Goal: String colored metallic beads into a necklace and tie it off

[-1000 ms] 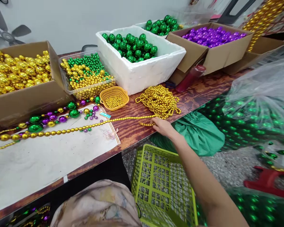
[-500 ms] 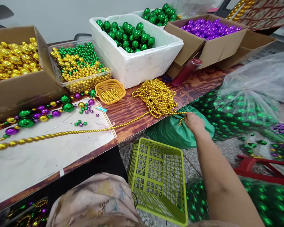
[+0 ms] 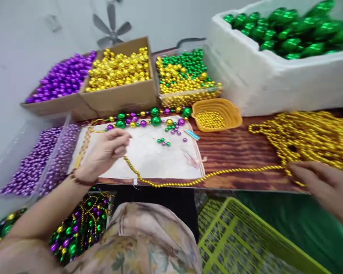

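Note:
A strand of gold beads (image 3: 185,184) sags along the table's front edge between my two hands. My left hand (image 3: 110,148) is closed over the white cloth, with the strand emerging from below its fingers; the exact grip is hidden. At the right, my right hand (image 3: 320,180) pinches the strand beside a pile of gold bead strands (image 3: 317,137). Behind the cloth (image 3: 148,160) lies a necklace of mixed green, purple and gold beads (image 3: 156,121). Loose green beads (image 3: 163,142) and purple beads (image 3: 175,131) rest on the cloth.
Along the back stand a cardboard box of gold beads (image 3: 120,97), a clear tub (image 3: 188,97) and a foam box (image 3: 288,87). An orange basket (image 3: 234,114) sits in front. A clear bin (image 3: 57,152) is at left; a green crate (image 3: 231,213) stands below the table edge.
The view has swung left, and my left hand has come into sight. My right hand, earlier beyond the gold pile over the green bag, is now at the pile's near side.

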### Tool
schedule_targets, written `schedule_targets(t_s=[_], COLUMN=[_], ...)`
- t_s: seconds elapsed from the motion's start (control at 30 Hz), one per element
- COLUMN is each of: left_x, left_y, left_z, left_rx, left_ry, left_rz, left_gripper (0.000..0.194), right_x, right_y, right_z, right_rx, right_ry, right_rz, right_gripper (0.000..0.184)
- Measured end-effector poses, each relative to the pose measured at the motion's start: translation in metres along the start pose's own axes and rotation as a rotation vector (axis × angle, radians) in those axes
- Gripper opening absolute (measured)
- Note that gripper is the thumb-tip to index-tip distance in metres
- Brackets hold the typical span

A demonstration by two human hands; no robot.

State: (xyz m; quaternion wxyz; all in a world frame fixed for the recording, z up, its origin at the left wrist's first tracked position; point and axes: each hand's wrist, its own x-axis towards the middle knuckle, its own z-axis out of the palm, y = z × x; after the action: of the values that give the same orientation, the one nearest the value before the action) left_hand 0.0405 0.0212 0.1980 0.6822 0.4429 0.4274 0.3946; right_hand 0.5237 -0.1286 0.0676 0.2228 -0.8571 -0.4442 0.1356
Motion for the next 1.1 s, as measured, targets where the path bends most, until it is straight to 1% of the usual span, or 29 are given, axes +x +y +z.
schedule_targets(t_s=[0.03, 0.07, 0.1, 0.13, 0.2, 0.27, 0.33, 0.37, 0.4, 0.43, 0.5, 0.53, 0.57, 0.6, 0.63, 0.7, 0.77, 0.8, 0.87, 0.9, 0.93, 1.0, 1.1], left_x=[0.008, 0.016, 0.023, 0.027, 0.031, 0.03, 0.031, 0.032, 0.034, 0.036, 0.04, 0.042, 0.043, 0.044, 0.045, 0.046, 0.046, 0.045, 0.044, 0.044, 0.043, 0.043, 0.042], left_y=[-0.006, -0.009, -0.008, -0.004, 0.011, 0.03, 0.041, 0.042, 0.04, 0.035, 0.019, 0.011, 0.003, -0.004, -0.01, -0.018, -0.023, -0.025, -0.03, -0.033, -0.036, -0.044, -0.055], left_z=[-0.003, -0.005, -0.006, -0.007, -0.007, -0.008, -0.012, -0.016, -0.019, -0.023, -0.031, -0.034, -0.037, -0.039, -0.04, -0.041, -0.039, -0.038, -0.036, -0.036, -0.036, -0.036, -0.038], left_rx=[0.004, -0.008, -0.021, -0.031, -0.029, -0.011, -0.005, -0.007, -0.009, -0.007, 0.014, 0.036, 0.063, 0.09, 0.115, 0.149, 0.169, 0.175, 0.178, 0.172, 0.162, 0.139, 0.156], left_ry=[0.009, 0.014, 0.015, 0.011, -0.011, -0.035, -0.039, -0.033, -0.027, -0.023, -0.025, -0.03, -0.038, -0.05, -0.065, -0.106, -0.16, -0.184, -0.212, -0.212, -0.205, -0.188, -0.189], left_rz=[-0.015, -0.006, 0.01, 0.039, 0.11, 0.172, 0.218, 0.227, 0.227, 0.217, 0.178, 0.156, 0.135, 0.115, 0.097, 0.069, 0.042, 0.03, 0.011, 0.003, -0.003, -0.008, 0.021], left_gripper=[0.019, 0.022, 0.025, 0.025, 0.023, 0.021, 0.019, 0.019, 0.019, 0.02, 0.021, 0.021, 0.021, 0.021, 0.022, 0.022, 0.024, 0.024, 0.026, 0.027, 0.027, 0.027, 0.024], right_x=[-0.006, -0.012, -0.019, -0.025, -0.035, -0.043, -0.05, -0.054, -0.056, -0.057, -0.056, -0.054, -0.052, -0.049, -0.047, -0.045, -0.044, -0.045, -0.046, -0.046, -0.046, -0.048, -0.053], right_y=[-0.038, -0.077, -0.117, -0.155, -0.221, -0.27, -0.305, -0.317, -0.325, -0.331, -0.335, -0.335, -0.333, -0.331, -0.329, -0.325, -0.324, -0.323, -0.32, -0.318, -0.315, -0.309, -0.302], right_z=[0.011, 0.022, 0.033, 0.044, 0.065, 0.084, 0.1, 0.106, 0.11, 0.113, 0.114, 0.113, 0.111, 0.108, 0.106, 0.104, 0.109, 0.113, 0.123, 0.127, 0.131, 0.135, 0.135], right_rx=[0.095, 0.2, 0.274, 0.33, 0.437, 0.594, 0.753, 0.821, 0.879, 0.923, 0.968, 0.957, 0.915, 0.852, 0.774, 0.589, 0.418, 0.353, 0.267, 0.249, 0.251, 0.307, 0.479], right_ry=[-0.022, -0.075, -0.156, -0.24, -0.371, -0.503, -0.586, -0.581, -0.534, -0.45, -0.209, -0.097, -0.021, 0.011, 0.001, -0.096, -0.181, -0.193, -0.172, -0.151, -0.136, -0.144, -0.244], right_rz=[-0.149, -0.274, -0.375, -0.458, -0.561, -0.633, -0.659, -0.656, -0.644, -0.63, -0.623, -0.652, -0.708, -0.786, -0.872, -1.021, -1.092, -1.107, -1.113, -1.111, -1.107, -1.089, -1.011], right_gripper=[0.028, 0.025, 0.025, 0.024, 0.025, 0.024, 0.026, 0.027, 0.028, 0.027, 0.026, 0.026, 0.027, 0.029, 0.033, 0.045, 0.056, 0.054, 0.037, 0.028, 0.023, 0.025, 0.026])
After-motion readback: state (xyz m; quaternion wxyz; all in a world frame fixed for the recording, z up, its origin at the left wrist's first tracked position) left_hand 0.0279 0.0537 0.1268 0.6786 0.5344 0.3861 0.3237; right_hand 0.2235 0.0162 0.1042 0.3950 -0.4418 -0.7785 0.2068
